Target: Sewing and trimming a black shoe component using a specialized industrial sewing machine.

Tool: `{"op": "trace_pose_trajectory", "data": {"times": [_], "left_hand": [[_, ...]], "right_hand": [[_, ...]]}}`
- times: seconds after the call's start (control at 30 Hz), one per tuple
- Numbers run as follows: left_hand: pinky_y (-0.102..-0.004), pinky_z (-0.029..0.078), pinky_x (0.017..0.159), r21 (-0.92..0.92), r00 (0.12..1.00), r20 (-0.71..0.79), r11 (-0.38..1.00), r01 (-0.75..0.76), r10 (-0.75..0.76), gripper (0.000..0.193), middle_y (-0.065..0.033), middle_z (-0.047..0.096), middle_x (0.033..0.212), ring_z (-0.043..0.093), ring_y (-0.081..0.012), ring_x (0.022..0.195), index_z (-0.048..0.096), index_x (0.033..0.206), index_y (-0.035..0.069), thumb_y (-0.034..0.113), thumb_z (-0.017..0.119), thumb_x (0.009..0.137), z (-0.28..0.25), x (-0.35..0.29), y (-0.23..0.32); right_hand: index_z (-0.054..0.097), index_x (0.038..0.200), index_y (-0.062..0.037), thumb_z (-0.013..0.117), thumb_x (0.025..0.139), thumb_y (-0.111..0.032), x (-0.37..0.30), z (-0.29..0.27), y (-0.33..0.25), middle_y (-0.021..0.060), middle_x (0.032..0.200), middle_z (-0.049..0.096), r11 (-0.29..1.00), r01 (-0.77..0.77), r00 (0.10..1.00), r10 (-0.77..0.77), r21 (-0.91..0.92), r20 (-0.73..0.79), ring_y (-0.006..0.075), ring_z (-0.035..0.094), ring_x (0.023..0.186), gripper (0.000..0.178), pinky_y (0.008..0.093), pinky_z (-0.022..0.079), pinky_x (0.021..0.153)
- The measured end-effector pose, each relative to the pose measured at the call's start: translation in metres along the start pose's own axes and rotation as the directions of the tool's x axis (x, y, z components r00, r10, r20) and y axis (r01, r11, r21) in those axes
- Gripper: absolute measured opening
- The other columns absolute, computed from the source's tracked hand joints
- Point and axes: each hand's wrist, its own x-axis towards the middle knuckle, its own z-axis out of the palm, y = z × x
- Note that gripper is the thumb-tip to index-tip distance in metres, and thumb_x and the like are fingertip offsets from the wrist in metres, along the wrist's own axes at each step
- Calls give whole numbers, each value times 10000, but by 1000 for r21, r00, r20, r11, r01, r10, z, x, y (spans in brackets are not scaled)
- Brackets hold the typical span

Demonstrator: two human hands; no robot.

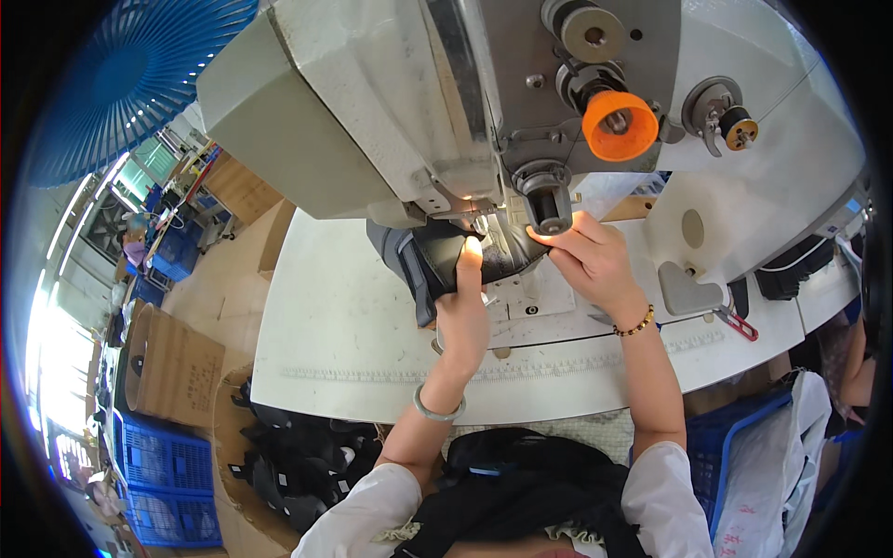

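Note:
A black sewn fabric piece [435, 257] with a grey band along its left side lies under the needle area of a large sewing machine [372, 84]. My left hand [463, 316] grips its near edge, thumb stretched on top and the other fingers mostly hidden. At the right end of the piece, my right hand [592, 260] pinches the edge between thumb and forefinger. A lamp lights the stitching spot between my hands. The needle tip itself is hard to make out.
The white table [316, 325] has a printed ruler along its front. Red-handled snips [739, 324] lie at right. A cardboard box [228, 446] of black pieces stands lower left, near blue crates [167, 465]. Another blue crate [735, 423] sits at right; a blue fan [121, 74] is upper left.

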Motion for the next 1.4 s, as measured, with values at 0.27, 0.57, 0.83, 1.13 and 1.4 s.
{"op": "trace_pose_trajectory", "data": {"times": [0.27, 0.57, 0.83, 1.13, 1.4], "left_hand": [[-242, 380, 732, 0, 967, 13, 967, -255, 255, 262, -63, 519, 993, 446, -131, 769, 470, 1110, -10, 88, 434, 870, -6, 20, -33], [-250, 373, 723, 452, 821, 131, 703, -549, 556, 285, -62, 535, 998, 454, -139, 780, 468, 1165, -10, 53, 389, 898, -3, 13, -21], [-225, 374, 637, -209, 966, -181, 953, -221, 185, 281, 15, 513, 834, 417, -86, 695, 542, 952, -35, 232, 468, 907, 14, 5, -16], [-214, 383, 732, -156, 973, -109, 963, -221, 206, 312, -3, 517, 946, 460, -69, 817, 539, 1013, -13, 263, 433, 913, 10, 3, -14], [-232, 388, 789, -108, 945, -95, 940, -323, 314, 319, -19, 526, 990, 473, -89, 868, 522, 1052, -28, 236, 390, 931, 7, 5, -27]], "right_hand": [[618, 922, -74, 631, 673, -65, 0, -5, -11, 9, 707, 415, 985, 116, 993, -111, -131, 52, 125, 456, 538, 249, 256, 379, 457], [615, 896, -64, 641, 661, -57, 1, -7, -6, 10, 717, 429, 992, 74, 995, -67, -100, 70, 127, 467, 548, 237, 255, 376, 457], [632, 855, -70, 637, 654, -30, 3, -6, -2, 16, 702, 429, 999, 40, 999, -40, 1, 30, 138, 467, 547, 206, 269, 375, 465], [627, 863, -73, 641, 633, -26, 2, -8, -2, 13, 695, 422, 998, 60, 997, -59, -24, 56, 137, 462, 541, 235, 266, 363, 456], [630, 860, -72, 637, 626, -12, 0, -4, -2, 14, 701, 419, 999, 54, 998, -54, 5, 25, 135, 459, 535, 242, 268, 363, 453]]}}
